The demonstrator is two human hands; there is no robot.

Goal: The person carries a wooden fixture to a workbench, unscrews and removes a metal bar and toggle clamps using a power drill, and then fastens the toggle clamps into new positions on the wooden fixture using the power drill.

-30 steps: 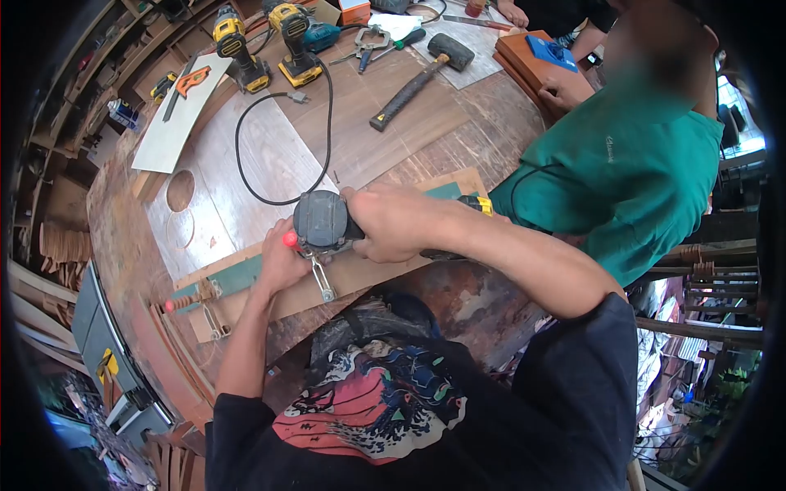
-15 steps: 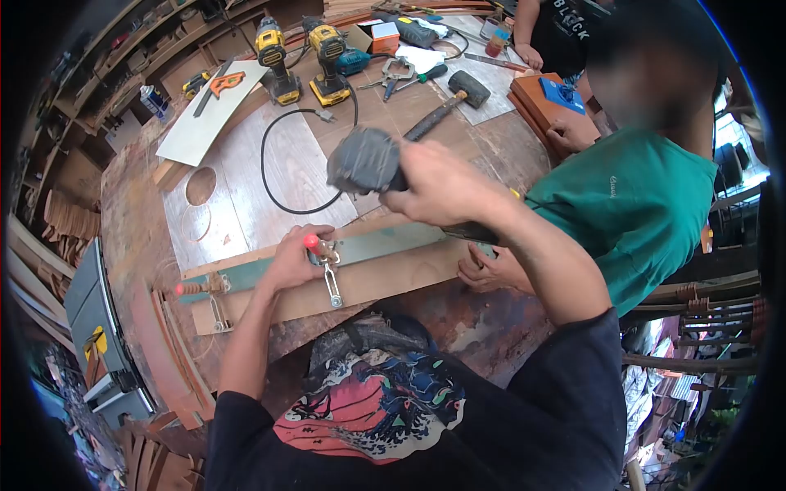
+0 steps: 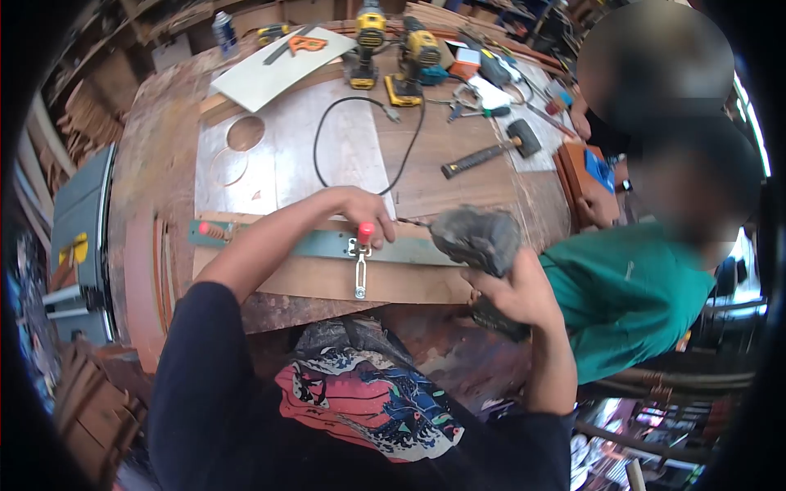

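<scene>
My right hand [image 3: 524, 286] grips a dark, worn power drill [image 3: 479, 237] by its handle, above the right part of a jig. Its thin bit points left, the tip close to my left fingers. My left hand [image 3: 364, 209] is at the far edge of the jig, fingers bent down behind a red-knobbed toggle clamp [image 3: 361, 258]; what they pinch is too small to make out. A second toggle clamp [image 3: 214, 232] sits at the left end. The jig has a green strip [image 3: 319, 243] along a wooden board [image 3: 327, 280].
A co-worker in a green shirt [image 3: 630, 286] stands close on my right. A rubber mallet [image 3: 495, 150], two yellow drills [image 3: 368, 49], a looped black cable [image 3: 318, 151] and a white panel [image 3: 282, 65] lie beyond the jig. Another person's hand [image 3: 602, 209] rests near a brown wooden box [image 3: 585, 173].
My right hand has brought the drill down and to the right, its bit now pointing left. My left hand has moved to the jig's far edge. The view has shifted.
</scene>
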